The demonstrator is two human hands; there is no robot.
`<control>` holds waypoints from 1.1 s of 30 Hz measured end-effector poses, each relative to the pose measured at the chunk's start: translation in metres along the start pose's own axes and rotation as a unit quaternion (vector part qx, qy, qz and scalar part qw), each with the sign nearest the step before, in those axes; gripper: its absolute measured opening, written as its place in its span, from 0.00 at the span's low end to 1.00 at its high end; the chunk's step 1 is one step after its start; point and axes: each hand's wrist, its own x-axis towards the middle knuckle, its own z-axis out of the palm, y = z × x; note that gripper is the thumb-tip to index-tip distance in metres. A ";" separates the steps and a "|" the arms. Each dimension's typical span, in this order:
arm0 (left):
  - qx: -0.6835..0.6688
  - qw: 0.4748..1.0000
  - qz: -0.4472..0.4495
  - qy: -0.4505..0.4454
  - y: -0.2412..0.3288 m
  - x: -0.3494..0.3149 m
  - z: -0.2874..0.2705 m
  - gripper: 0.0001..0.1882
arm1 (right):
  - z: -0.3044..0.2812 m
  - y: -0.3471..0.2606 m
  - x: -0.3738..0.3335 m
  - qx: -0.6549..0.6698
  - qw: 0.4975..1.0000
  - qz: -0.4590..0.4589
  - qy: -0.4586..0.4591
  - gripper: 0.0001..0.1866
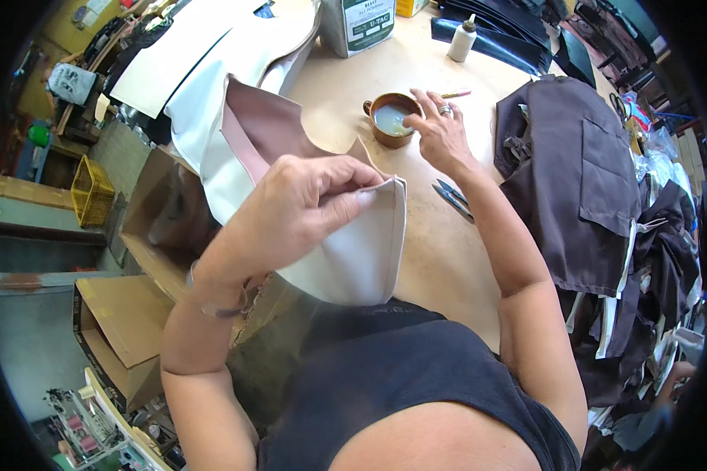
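Note:
My left hand (pixel 291 208) pinches the top edge of a white leather-like piece (pixel 353 247) between thumb and fingers. A stitched seam runs down the piece's right edge, and its inner side (pixel 267 125) is dusty pink. Farther off, my right hand (pixel 444 133) hovers over a brown cup (pixel 395 141) of cloudy whitish liquid. Its fingers are apart and hold nothing I can see. One fingertip is over or in the liquid; I cannot tell which. Below that hand lie small thread snips (pixel 454 199).
A white squeeze bottle (pixel 463 41), a metal can (pixel 357 23) and a pencil (pixel 456 94) are on the table's far side. Dark brown garments (pixel 573 180) cover the right side. White sheets (pixel 188 63) spread at far left, with cardboard boxes (pixel 122 330) below and a yellow basket (pixel 92 191).

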 end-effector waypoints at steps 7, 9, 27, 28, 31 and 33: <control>-0.162 0.980 -0.089 -0.073 -0.009 0.021 -0.010 0.17 | -0.074 -0.037 -0.034 0.285 0.935 -0.049 0.207 0.08; -0.183 0.977 -0.079 -0.080 -0.011 0.031 -0.015 0.19 | -0.106 -0.055 -0.040 0.365 0.891 -0.094 0.252 0.14; -0.343 0.933 -0.068 -0.080 -0.024 0.043 -0.015 0.26 | -0.088 -0.089 -0.048 -0.024 0.977 -0.097 0.187 0.37; -0.333 0.937 -0.061 -0.081 -0.023 0.043 -0.015 0.26 | -0.087 -0.085 -0.046 -0.038 0.978 -0.076 0.190 0.37; -0.325 0.940 -0.065 -0.078 -0.025 0.044 -0.014 0.26 | -0.085 -0.074 -0.040 -0.072 0.975 -0.039 0.205 0.37; -0.331 0.938 -0.070 -0.074 -0.028 0.044 -0.013 0.26 | -0.089 -0.069 -0.040 -0.067 0.979 -0.011 0.194 0.37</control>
